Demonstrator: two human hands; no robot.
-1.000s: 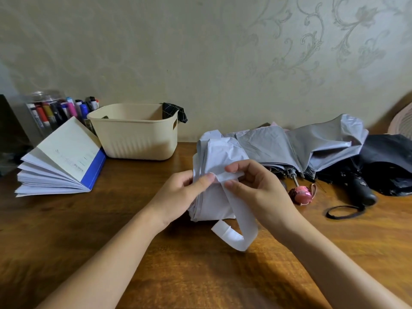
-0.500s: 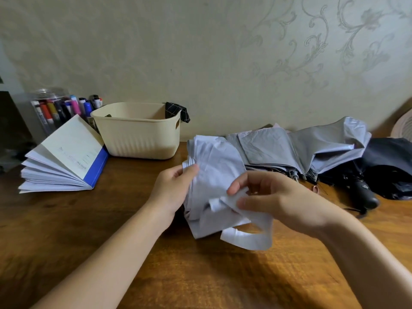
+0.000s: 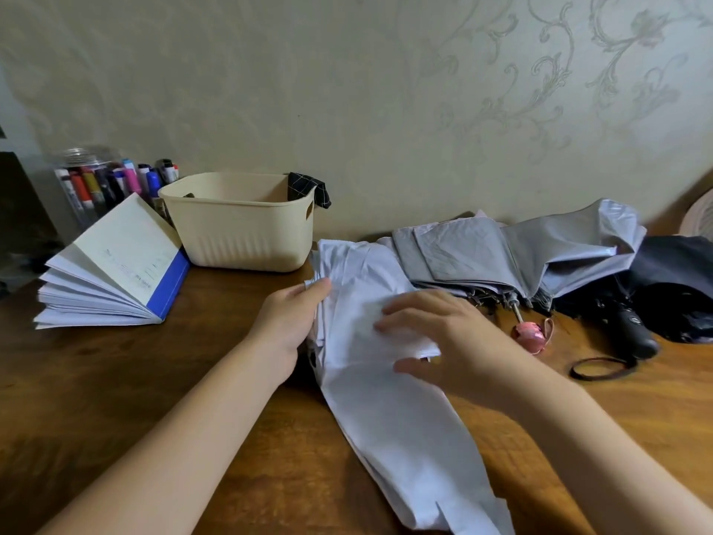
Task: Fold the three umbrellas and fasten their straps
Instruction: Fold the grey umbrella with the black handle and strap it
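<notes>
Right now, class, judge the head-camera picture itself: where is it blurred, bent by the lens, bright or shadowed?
Head view: the right hand is smeared, the left hand and basket are crisp; head view: the far edge of the table curves up at the right, a wide-angle bend; head view: soft light, dull sheen on the wood at right, darker at left.

The right hand [image 3: 447, 341] is motion-blurred, so its grip is unclear. The white umbrella [image 3: 389, 426] runs off the bottom edge, and the black umbrella [image 3: 679, 276] is cut off at the right.
</notes>
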